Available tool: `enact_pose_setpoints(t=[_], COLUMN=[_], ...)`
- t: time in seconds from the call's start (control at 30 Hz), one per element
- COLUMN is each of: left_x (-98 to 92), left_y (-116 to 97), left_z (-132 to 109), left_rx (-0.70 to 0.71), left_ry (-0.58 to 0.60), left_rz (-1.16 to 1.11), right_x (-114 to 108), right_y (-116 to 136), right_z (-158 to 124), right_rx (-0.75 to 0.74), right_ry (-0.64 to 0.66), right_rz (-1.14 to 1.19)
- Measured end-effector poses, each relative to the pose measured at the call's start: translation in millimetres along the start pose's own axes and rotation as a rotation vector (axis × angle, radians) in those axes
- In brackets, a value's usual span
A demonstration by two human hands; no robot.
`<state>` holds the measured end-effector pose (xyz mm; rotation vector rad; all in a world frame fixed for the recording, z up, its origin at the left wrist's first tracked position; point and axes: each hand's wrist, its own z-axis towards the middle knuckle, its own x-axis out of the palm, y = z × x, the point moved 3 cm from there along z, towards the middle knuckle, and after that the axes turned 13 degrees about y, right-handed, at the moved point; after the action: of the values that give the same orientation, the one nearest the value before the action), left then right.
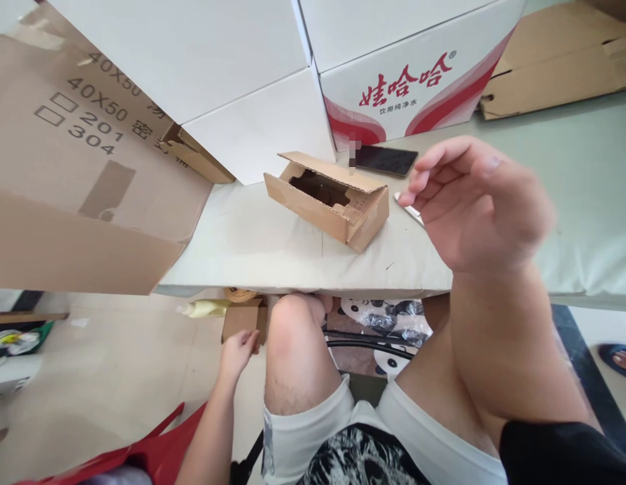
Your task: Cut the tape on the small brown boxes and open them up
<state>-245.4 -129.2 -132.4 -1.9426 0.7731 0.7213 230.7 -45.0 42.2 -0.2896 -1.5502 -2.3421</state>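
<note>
On my feed, the table (242,246) bears an open cardboard box (305,207). Right of it hovers my right hand (477,215), thumb and fingertips apart; my left hand (239,351) hangs below table level, I can't tell its grip.

Stacked cartons (414,87) suggest a storeroom or workroom.

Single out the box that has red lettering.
The white box behind the phone, with red waves too. The white neighbor at its left shows no print; the small open box and large carton are brown.
</note>
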Motion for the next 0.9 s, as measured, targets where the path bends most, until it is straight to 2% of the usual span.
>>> enact_pose_setpoints(t=[0.07, 0.13, 0.23, 0.3, 0.4, 0.5, 0.6, 0.7, 0.77, 0.9], left_x=[-3.8, -9.5, -18.7, -22.4, -20.2, -14.0, -6.5, 4.9, 12.9, 26.5], left_y=[5.1, 1.3, -22.7, -53.4, -120.0, -199.6, -258.3, -291.6, -304.5, -323.5], left_z=[-3.1, -5.0, -1.6, 4.6, 15.4, 21.3, 32.2, 53.0, 67.3, 87.7], left_rx=[-0.019, -0.015, 0.021, 0.097, 0.280, 0.668, 0.839, 0.892, 0.924, 1.004], left_ry=[-0.026, -0.062, -0.106, -0.141, -0.144, -0.185, -0.238, -0.163, -0.111, -0.020], left_rz=[-0.029, -0.072, -0.111, -0.153, -0.200, -0.167, -0.108, -0.032, -0.001, 0.095], right_x=[-1.6, -3.1, -6.2, -7.3, -6.8, -8.4, -12.7, -18.4, -21.2, -23.8], right_y=[-2.6, -6.2, -15.8, -27.4, -50.9, -68.7, -73.8, -71.3, -68.7, -66.6], right_z=[0.5, 0.8, 2.3, 4.9, 9.2, 9.9, 7.6, 5.1, 3.5, -2.0], right_rx=[-0.003, -0.001, -0.018, -0.013, 0.014, 0.044, 0.063, 0.089, 0.125, 0.223], right_ry=[-0.006, -0.008, -0.038, -0.020, 0.102, 0.196, 0.236, 0.243, 0.262, 0.401], right_rz=[0.017, -0.008, -0.224, -0.494, -0.786, -0.860, -0.859, -0.851, -0.851, -0.821])
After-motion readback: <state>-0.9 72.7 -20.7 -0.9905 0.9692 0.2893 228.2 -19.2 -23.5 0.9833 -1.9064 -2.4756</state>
